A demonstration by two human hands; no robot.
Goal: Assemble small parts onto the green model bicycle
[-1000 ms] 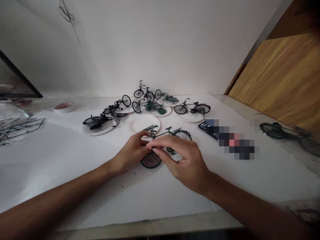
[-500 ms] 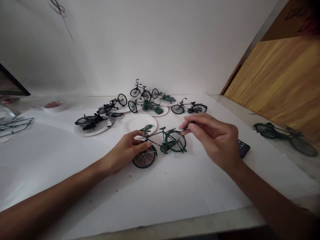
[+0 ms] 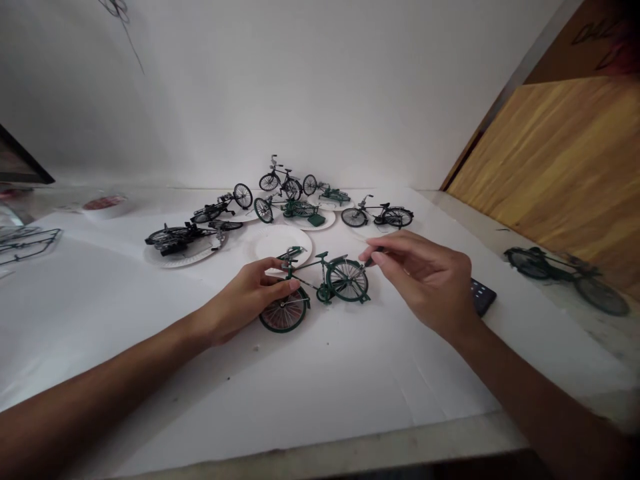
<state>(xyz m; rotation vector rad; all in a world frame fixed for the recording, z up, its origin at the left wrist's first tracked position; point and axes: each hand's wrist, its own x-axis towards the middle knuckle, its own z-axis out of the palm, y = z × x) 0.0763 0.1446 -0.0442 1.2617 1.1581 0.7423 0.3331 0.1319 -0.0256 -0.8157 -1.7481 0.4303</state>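
A small green model bicycle (image 3: 320, 287) stands on the white table sheet (image 3: 320, 387) in front of me. My left hand (image 3: 247, 299) grips it at the front fork, just above the front wheel. My right hand (image 3: 425, 280) hovers to the right of the rear wheel with its fingertips pinched on a small dark piece that I cannot make out. The right hand does not touch the bicycle.
Several more model bicycles lie on white paper plates (image 3: 283, 241) toward the wall, one black one (image 3: 377, 215) at the right. A dark phone (image 3: 481, 295) lies behind my right wrist. Another green bicycle (image 3: 565, 275) lies at the right by the wooden panel. Wire parts (image 3: 25, 240) sit far left.
My right hand left the bicycle's front, swung right past the rear wheel and pinched a small dark piece. The left hand kept its hold on the front fork.
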